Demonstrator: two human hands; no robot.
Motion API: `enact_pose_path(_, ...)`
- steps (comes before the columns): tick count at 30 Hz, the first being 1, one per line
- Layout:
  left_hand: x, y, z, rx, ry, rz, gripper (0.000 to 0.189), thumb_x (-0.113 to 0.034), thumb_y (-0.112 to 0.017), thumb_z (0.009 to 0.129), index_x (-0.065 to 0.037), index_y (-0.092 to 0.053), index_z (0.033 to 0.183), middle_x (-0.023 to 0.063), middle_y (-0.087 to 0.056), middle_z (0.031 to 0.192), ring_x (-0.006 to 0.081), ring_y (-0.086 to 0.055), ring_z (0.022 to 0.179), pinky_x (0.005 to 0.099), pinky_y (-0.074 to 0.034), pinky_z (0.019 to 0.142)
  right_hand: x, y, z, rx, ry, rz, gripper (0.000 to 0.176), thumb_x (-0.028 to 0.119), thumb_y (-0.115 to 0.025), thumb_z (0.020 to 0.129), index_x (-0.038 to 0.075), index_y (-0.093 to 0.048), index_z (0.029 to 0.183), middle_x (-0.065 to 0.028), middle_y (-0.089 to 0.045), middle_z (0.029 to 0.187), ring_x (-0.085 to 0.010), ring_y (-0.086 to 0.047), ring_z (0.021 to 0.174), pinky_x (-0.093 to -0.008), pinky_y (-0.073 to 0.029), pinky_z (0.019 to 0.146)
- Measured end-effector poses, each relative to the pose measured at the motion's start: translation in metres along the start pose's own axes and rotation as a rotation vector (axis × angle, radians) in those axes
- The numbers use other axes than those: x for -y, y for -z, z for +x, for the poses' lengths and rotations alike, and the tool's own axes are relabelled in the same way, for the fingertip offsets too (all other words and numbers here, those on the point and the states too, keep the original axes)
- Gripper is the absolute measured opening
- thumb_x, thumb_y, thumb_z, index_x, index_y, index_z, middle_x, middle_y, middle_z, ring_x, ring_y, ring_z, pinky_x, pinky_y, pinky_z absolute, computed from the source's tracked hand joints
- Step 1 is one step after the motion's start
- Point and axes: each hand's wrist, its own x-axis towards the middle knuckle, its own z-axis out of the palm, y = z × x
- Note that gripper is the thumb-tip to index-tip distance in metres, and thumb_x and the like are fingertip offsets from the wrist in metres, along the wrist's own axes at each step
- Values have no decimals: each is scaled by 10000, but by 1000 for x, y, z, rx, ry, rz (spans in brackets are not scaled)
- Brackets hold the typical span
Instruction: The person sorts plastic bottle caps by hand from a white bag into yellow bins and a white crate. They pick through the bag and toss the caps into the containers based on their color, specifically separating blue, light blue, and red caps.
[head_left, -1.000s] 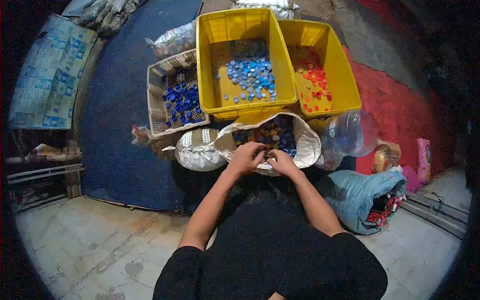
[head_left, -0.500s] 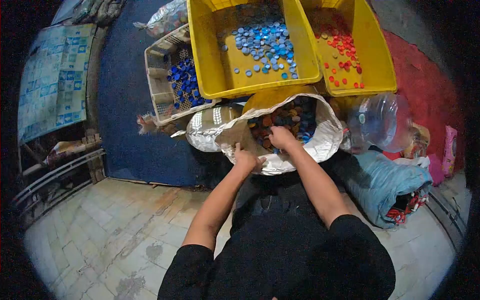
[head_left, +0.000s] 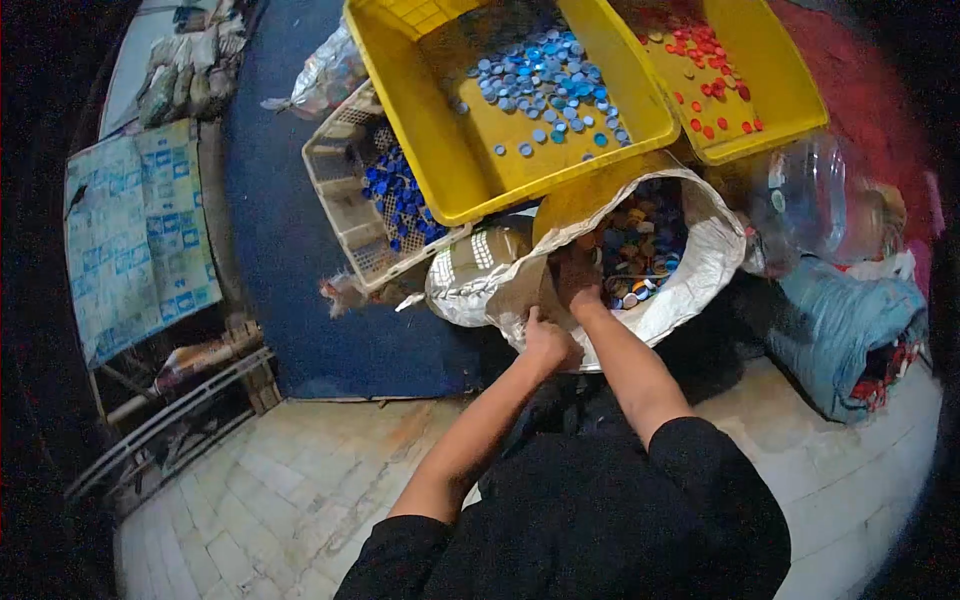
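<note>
A white woven sack [head_left: 700, 285] stands open in front of me, with mixed bottle caps [head_left: 640, 235] of several colours inside. My left hand [head_left: 550, 343] is closed on the sack's near left rim. My right hand [head_left: 577, 280] reaches down into the left side of the sack, beside the caps; its fingers are in shadow and hidden. Behind the sack, a large yellow bin [head_left: 455, 170] holds light blue caps [head_left: 545, 80]. Another yellow bin [head_left: 790, 90] to its right holds red caps [head_left: 710, 75]. Dark blue caps [head_left: 405, 200] lie in a white plastic crate [head_left: 345, 215] at the left.
A clear plastic jug [head_left: 805, 200] and a blue sack [head_left: 835, 320] with red things inside are on the right. A stuffed white bag [head_left: 465, 280] lies left of the open sack. A metal rack [head_left: 170, 430] stands at the far left, beyond a blue mat [head_left: 300, 300].
The view has turned, so things appear shifted and tilted. My right hand has moved from the middle of the caps to the sack's left inner side and deeper in. My left hand stays at the rim.
</note>
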Motion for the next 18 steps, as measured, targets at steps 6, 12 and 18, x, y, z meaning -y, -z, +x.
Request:
enact_pose_path(6,5,4,-4,101,-77,14,459,-577,-429,826,-245,-703,989,27,-652,1124,262,-541,1152,640,-133,1059,4,22,-9,-65,-76,182,323,298,-496,872,192,-553,1172,-105,-545,1231,-334,-617,963,-461,-522,725)
enact_pose_path(12,-2,36,-22,159,7,-111,530,-590,-374,867,-237,-626,1172,80,-538,1308,302,-414,1286,568,-134,1097,17,67,-13,-24,-80,130,495,458,-500,869,131,-466,1239,-170,-596,1155,-375,-630,919,-489,-511,745)
enact_pose_path(18,-8,58,-37,247,-23,-104,606,-564,-316,903,-160,-539,1295,135,-413,1416,295,-320,1351,504,-104,1125,2,22,0,46,-81,44,458,347,-580,810,135,-524,1211,-143,-540,1216,-314,-597,1025,-447,-514,794)
